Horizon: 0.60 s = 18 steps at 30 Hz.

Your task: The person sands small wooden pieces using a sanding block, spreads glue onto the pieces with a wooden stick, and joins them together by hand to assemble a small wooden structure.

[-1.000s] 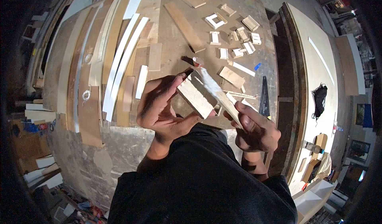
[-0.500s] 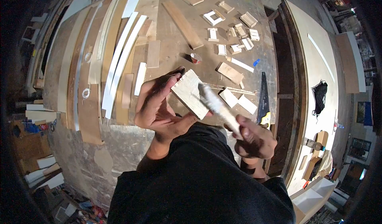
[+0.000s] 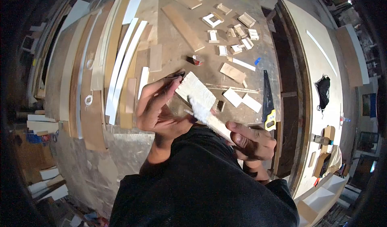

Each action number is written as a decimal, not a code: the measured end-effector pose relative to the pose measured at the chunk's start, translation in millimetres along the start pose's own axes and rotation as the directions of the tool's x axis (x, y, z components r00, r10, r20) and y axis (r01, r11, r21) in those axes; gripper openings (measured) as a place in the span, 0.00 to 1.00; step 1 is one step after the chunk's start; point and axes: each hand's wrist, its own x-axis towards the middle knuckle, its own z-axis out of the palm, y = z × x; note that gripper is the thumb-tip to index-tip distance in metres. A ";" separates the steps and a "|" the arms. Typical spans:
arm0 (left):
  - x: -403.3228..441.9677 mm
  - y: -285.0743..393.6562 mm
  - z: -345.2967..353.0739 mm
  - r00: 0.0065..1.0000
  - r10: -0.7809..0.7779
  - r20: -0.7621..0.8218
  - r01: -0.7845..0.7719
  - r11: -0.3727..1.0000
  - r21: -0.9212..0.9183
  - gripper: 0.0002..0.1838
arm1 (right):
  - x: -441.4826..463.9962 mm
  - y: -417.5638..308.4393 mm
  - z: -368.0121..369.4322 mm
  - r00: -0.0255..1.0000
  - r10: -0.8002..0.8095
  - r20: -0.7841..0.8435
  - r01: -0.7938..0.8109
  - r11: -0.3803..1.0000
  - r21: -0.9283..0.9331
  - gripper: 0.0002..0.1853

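Looking down from afar, I find a small cup [image 3: 197, 60], loose wooden pieces [image 3: 241, 31] and a handsaw [image 3: 267, 90] on the tabletop [image 3: 209, 68], beyond the hands. Since half a second ago, the stick [image 3: 217, 124] has swung its white end from the right side of the wood block [image 3: 196, 87] to its lower edge, hiding part of it. Pale and rough-faced, the block is held up, tilted, between the left hand's [image 3: 161, 108] curled fingers and thumb; the right hand [image 3: 254, 142] is closed round the stick's lower end.
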 end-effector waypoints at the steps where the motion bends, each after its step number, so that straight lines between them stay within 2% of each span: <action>1: 0.7 0.7 -1.3 1.000 -0.002 0.002 0.002 1.000 -0.004 0.31 | -2.2 -0.5 1.5 0.999 -0.038 -0.017 0.039 0.999 0.031 0.05; 3: 0.9 2.0 -2.3 1.000 0.005 -0.006 -0.005 1.000 -0.015 0.30 | -6.3 -10.0 -2.9 0.983 0.182 -0.037 -0.182 0.983 0.000 0.06; 5: -0.1 2.9 -3.1 1.000 0.013 -0.013 -0.013 1.000 -0.024 0.30 | -2.2 -0.9 13.8 0.984 0.056 -0.171 -0.074 0.992 -0.099 0.09; 6: -1.5 2.6 -3.5 1.000 0.013 -0.008 -0.013 0.999 -0.045 0.30 | 2.2 -8.3 8.0 0.993 0.107 -0.053 -0.113 0.987 -0.118 0.08; 8: -2.7 1.4 -1.0 0.998 0.049 -0.038 -0.052 0.996 -0.079 0.31 | 4.1 -13.4 3.9 0.985 0.159 0.063 -0.149 0.979 -0.141 0.07; 9: -3.8 1.4 -2.0 0.998 0.051 -0.038 -0.054 0.995 -0.082 0.31 | -0.7 -8.2 7.5 1.000 0.019 0.024 -0.016 0.996 -0.090 0.06; 11: -5.9 2.3 -3.7 0.997 0.047 -0.058 -0.053 0.991 -0.119 0.31 | -12.1 -6.2 12.9 0.993 -0.119 -0.022 0.117 0.992 -0.050 0.06; 13: -7.3 2.7 -9.1 0.999 0.035 -0.035 -0.039 0.992 -0.117 0.31 | -20.1 -12.2 20.3 0.948 0.195 -0.252 -0.200 0.980 0.005 0.08; 15: -9.9 4.7 -12.6 1.000 0.022 -0.009 -0.023 0.993 -0.116 0.30 | -18.0 -14.1 19.2 0.961 0.100 -0.258 -0.140 0.980 -0.143 0.09; 16: -11.8 6.2 -12.4 1.000 -0.001 -0.015 -0.001 0.994 -0.112 0.31 | -18.6 -23.0 15.4 0.954 0.293 -0.068 -0.299 0.949 -0.101 0.08; 18: -11.8 5.7 -14.2 1.000 -0.018 -0.021 0.015 0.994 -0.108 0.31 | -8.7 -28.6 17.0 0.969 0.248 -0.010 -0.248 0.962 -0.111 0.08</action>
